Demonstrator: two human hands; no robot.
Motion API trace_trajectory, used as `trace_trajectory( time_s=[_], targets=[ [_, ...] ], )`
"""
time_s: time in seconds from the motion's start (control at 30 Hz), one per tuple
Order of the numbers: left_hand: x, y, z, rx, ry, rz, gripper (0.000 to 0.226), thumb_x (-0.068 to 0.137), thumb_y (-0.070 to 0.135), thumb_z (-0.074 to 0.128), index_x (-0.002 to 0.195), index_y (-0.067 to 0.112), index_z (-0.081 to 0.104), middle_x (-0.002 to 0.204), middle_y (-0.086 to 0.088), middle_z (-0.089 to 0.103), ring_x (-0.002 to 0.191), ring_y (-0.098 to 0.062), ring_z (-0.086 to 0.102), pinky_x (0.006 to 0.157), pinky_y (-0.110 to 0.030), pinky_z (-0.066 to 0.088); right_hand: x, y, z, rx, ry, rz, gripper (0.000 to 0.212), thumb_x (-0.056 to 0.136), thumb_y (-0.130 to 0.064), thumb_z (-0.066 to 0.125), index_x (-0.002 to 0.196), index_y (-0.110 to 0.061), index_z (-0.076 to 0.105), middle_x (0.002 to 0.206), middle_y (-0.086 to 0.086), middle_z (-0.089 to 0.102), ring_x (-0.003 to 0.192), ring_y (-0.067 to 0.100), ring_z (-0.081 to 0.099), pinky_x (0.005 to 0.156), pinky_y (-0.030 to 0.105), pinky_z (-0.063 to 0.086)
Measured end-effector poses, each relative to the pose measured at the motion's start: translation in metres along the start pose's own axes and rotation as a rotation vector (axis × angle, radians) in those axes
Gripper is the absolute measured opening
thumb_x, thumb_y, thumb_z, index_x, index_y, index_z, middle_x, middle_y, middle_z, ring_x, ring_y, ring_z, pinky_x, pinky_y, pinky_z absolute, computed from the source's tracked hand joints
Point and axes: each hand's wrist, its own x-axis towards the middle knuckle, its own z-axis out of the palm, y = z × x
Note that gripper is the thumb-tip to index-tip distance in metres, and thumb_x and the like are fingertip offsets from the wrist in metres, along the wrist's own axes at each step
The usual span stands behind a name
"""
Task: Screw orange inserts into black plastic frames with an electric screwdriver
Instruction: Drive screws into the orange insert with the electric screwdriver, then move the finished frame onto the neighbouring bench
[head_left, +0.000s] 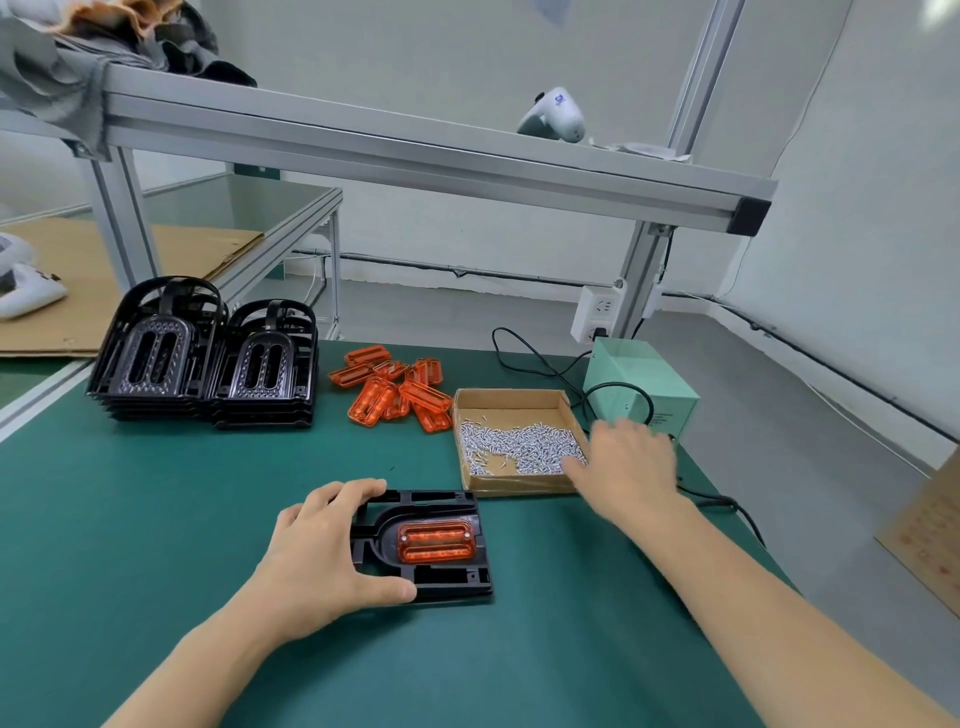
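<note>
A black plastic frame (441, 577) lies flat on the green mat with an orange insert (437, 540) seated in its middle. My left hand (322, 556) holds the frame's left end, fingers over its top edge and thumb under its bottom edge. My right hand (628, 467) hovers blurred over the right edge of a shallow cardboard box (511, 402) full of small silver screws (519, 447). Whether its fingers hold a screw cannot be seen. No electric screwdriver shows in view.
Two stacks of black frames (202, 364) stand at the back left. Loose orange inserts (395, 392) lie in a pile behind the box. A pale green power unit (641, 387) with black cables sits at the back right. An aluminium shelf beam (415, 156) crosses overhead.
</note>
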Motion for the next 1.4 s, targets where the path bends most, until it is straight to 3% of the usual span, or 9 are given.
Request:
trace_trajectory(
  time_s=[0.13,0.23,0.43,0.5,0.7,1.03,1.2,1.33,1.4],
  targets=[
    [-0.002,0.0,0.0,-0.01,-0.001,0.009,0.106,0.048,0.068,0.074,0.139,0.048,0.024,0.142,0.012,0.029,0.13,-0.023,0.022,0.11,-0.036,0.027,-0.01,-0.048,-0.013,0.308,-0.01,-0.327,0.043,0.1,-0.042,0.041,0.127,-0.011,0.053,0.124,0.005,0.057,0.112,0.021,0.052,0.095,0.035,0.04],
    [-0.002,0.001,0.0,0.021,0.031,0.028,0.11,0.05,0.068,0.075,0.143,0.045,0.021,0.142,0.011,0.028,0.132,-0.021,0.019,0.112,-0.034,0.021,-0.019,-0.081,-0.015,0.424,-0.105,-0.576,0.051,0.102,-0.035,0.042,0.146,-0.011,0.035,0.148,0.006,0.043,0.135,0.02,0.038,0.114,0.036,0.026],
    [-0.013,-0.002,-0.001,0.055,0.126,0.112,0.12,0.044,0.076,0.065,0.146,0.038,0.015,0.126,0.029,0.015,0.118,0.017,-0.012,0.113,-0.03,0.003,-0.018,-0.112,-0.001,0.315,-0.135,-0.733,0.05,0.104,-0.032,0.037,0.149,-0.011,0.029,0.154,0.005,0.035,0.143,0.018,0.027,0.118,0.037,0.014],
    [-0.016,-0.005,-0.002,0.096,0.146,0.093,0.12,0.044,0.079,0.059,0.146,0.037,0.014,0.127,0.029,0.016,0.123,0.015,-0.012,0.113,-0.028,-0.001,-0.017,-0.115,0.004,0.307,-0.148,-0.749,0.044,0.105,-0.03,0.035,0.145,-0.012,0.035,0.149,0.004,0.042,0.139,0.019,0.033,0.116,0.037,0.015],
    [-0.022,-0.009,-0.001,0.084,0.168,0.026,0.116,0.054,0.068,0.072,0.147,0.037,0.011,0.144,0.016,0.023,0.123,0.009,-0.001,0.113,-0.028,0.0,-0.019,-0.119,0.009,0.345,-0.117,-0.775,0.034,0.102,-0.033,0.042,0.127,-0.014,0.054,0.125,0.003,0.06,0.116,0.022,0.05,0.098,0.032,0.03],
    [-0.026,-0.019,-0.009,0.038,0.334,-0.076,0.118,0.062,0.055,0.077,0.15,0.029,0.002,0.147,0.014,0.029,0.139,-0.007,0.016,0.114,-0.027,0.004,-0.02,-0.126,-0.001,0.528,-0.174,-0.576,0.026,0.102,-0.038,0.041,0.116,-0.018,0.05,0.11,0.003,0.066,0.101,0.024,0.059,0.078,0.034,0.041],
    [-0.031,-0.03,-0.016,-0.311,0.478,-0.192,0.081,0.084,0.03,0.07,0.148,0.031,0.019,0.144,0.019,0.035,0.133,-0.005,0.033,0.103,-0.026,0.031,-0.02,-0.146,-0.014,0.708,-0.224,-0.466,0.033,0.102,-0.04,0.04,0.127,-0.019,0.047,0.115,0.003,0.064,0.104,0.021,0.059,0.081,0.033,0.042],
    [-0.033,-0.031,-0.018,-0.638,0.543,-0.262,0.048,0.098,0.027,0.049,0.143,0.036,0.035,0.122,0.032,0.051,0.106,0.021,0.046,0.087,-0.011,0.033,-0.029,-0.175,-0.025,0.907,-0.251,-0.427,0.034,0.1,-0.037,0.044,0.129,-0.02,0.049,0.112,0.002,0.065,0.1,0.02,0.06,0.085,0.035,0.047],
    [-0.033,-0.03,-0.022,-0.793,0.606,-0.283,0.049,0.098,0.032,0.046,0.145,0.036,0.032,0.13,0.033,0.047,0.108,0.025,0.041,0.092,-0.008,0.028,-0.033,-0.192,-0.032,0.98,-0.237,-0.425,0.029,0.099,-0.035,0.045,0.12,-0.018,0.053,0.101,0.001,0.065,0.092,0.019,0.06,0.081,0.035,0.048]
  ],
)
